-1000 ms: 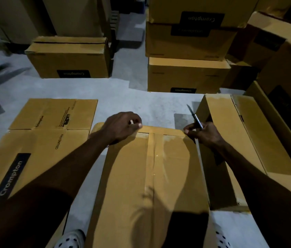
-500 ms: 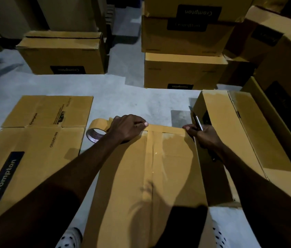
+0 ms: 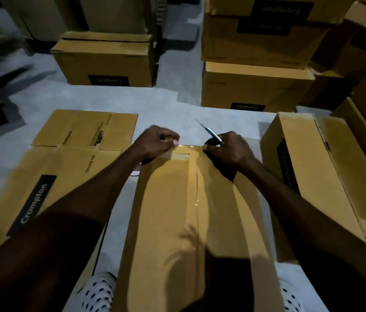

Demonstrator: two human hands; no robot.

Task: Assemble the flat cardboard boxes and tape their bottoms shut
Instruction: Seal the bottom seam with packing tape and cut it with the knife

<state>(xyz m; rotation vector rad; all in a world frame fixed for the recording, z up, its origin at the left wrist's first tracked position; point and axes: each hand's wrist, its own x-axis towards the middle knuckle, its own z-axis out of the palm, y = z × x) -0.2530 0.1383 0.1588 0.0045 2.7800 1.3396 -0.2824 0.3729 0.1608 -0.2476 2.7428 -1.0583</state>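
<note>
An assembled cardboard box (image 3: 166,221) stands in front of me with its taped bottom up. A strip of brown tape (image 3: 192,199) runs along its middle seam to the far edge. My left hand (image 3: 157,140) is at that far edge, fingers curled, pinching the tape end there. The tape roll (image 3: 136,173) shows only as a pale arc under my left wrist. My right hand (image 3: 229,150) rests on the far edge just right of the seam and grips a thin cutter (image 3: 211,134), blade pointing away to the upper left.
Flat Crompton boxes (image 3: 65,167) lie on the grey floor at my left. An assembled box (image 3: 317,176) lies close on the right. Stacked boxes (image 3: 256,86) stand behind, another box (image 3: 105,61) at back left. My spotted shoes (image 3: 97,291) touch the box's near end.
My right hand with the cutter has slid left along the far edge toward the seam. The tape roll, in plain sight half a second ago, is now mostly hidden under my left wrist.
</note>
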